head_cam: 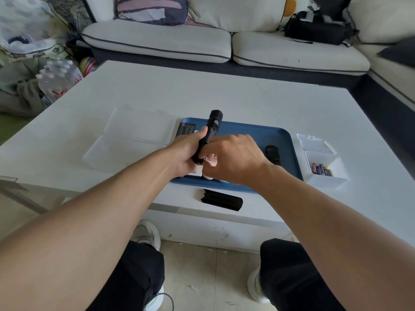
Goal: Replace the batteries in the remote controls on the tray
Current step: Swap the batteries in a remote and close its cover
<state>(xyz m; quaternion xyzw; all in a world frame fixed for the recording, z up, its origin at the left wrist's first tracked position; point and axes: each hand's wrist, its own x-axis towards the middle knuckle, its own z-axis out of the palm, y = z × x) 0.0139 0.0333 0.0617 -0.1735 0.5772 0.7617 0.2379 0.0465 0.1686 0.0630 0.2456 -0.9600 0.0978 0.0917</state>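
My left hand (187, 152) grips a slim black remote (211, 129) and holds it tilted above the blue tray (258, 133). My right hand (233, 159) has its fingers curled at the remote's lower end; what they pinch there is hidden. A black battery cover (222, 199) lies on the table in front of the tray. On the tray lie another black remote with buttons (186, 129) at the left and a small black remote (272, 153) at the right. A white remote is mostly hidden under my hands.
An open clear plastic case (134, 140) lies left of the tray. An open white box (323, 162) with several batteries (320, 169) stands to the right. The white table (202, 90) faces a light sofa (224, 41). My knees are below the table's near edge.
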